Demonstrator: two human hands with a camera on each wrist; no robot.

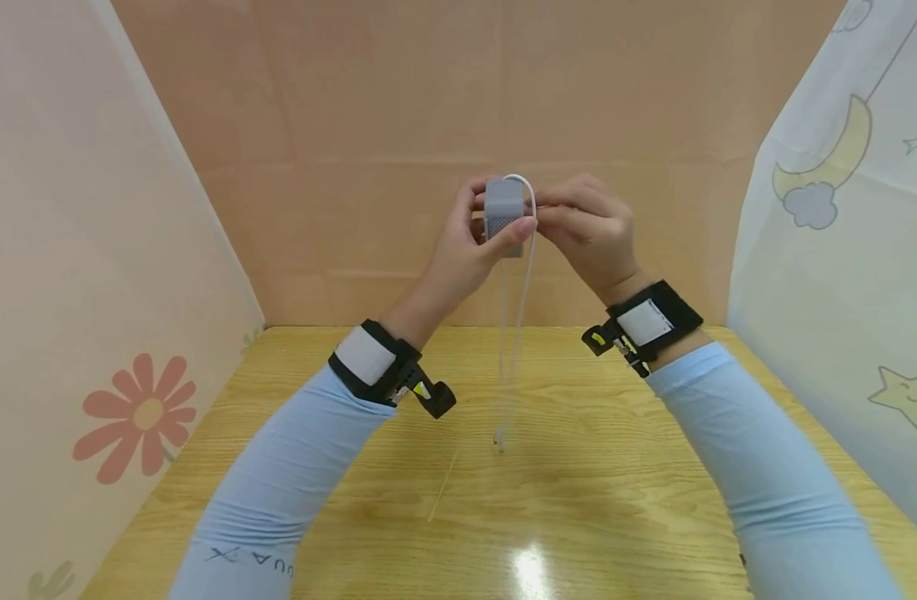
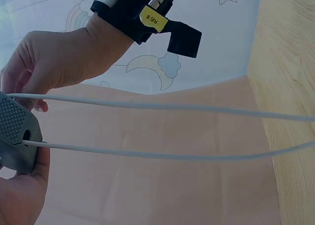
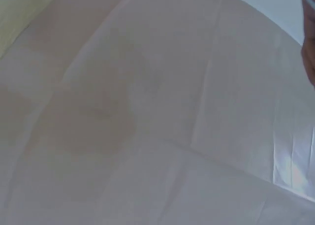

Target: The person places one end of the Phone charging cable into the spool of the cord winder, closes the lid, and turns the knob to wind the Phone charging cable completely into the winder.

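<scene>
Both hands on a grey block

We see the left hand (image 1: pixel 466 242) gripping the block (image 1: pixel 503 208) above the table (image 1: pixel 616 467), thumb curled across its front. The cable (image 1: pixel 520 333) loops over it and hangs down. The right hand (image 1: pixel 589 221) pinches the cable beside the block

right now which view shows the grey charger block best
The head view: the grey charger block shows whole, held up between left hand and right hand, white cable looped over it. The left wrist view shows only part at the frame edge; the right wrist view shows none.
</scene>
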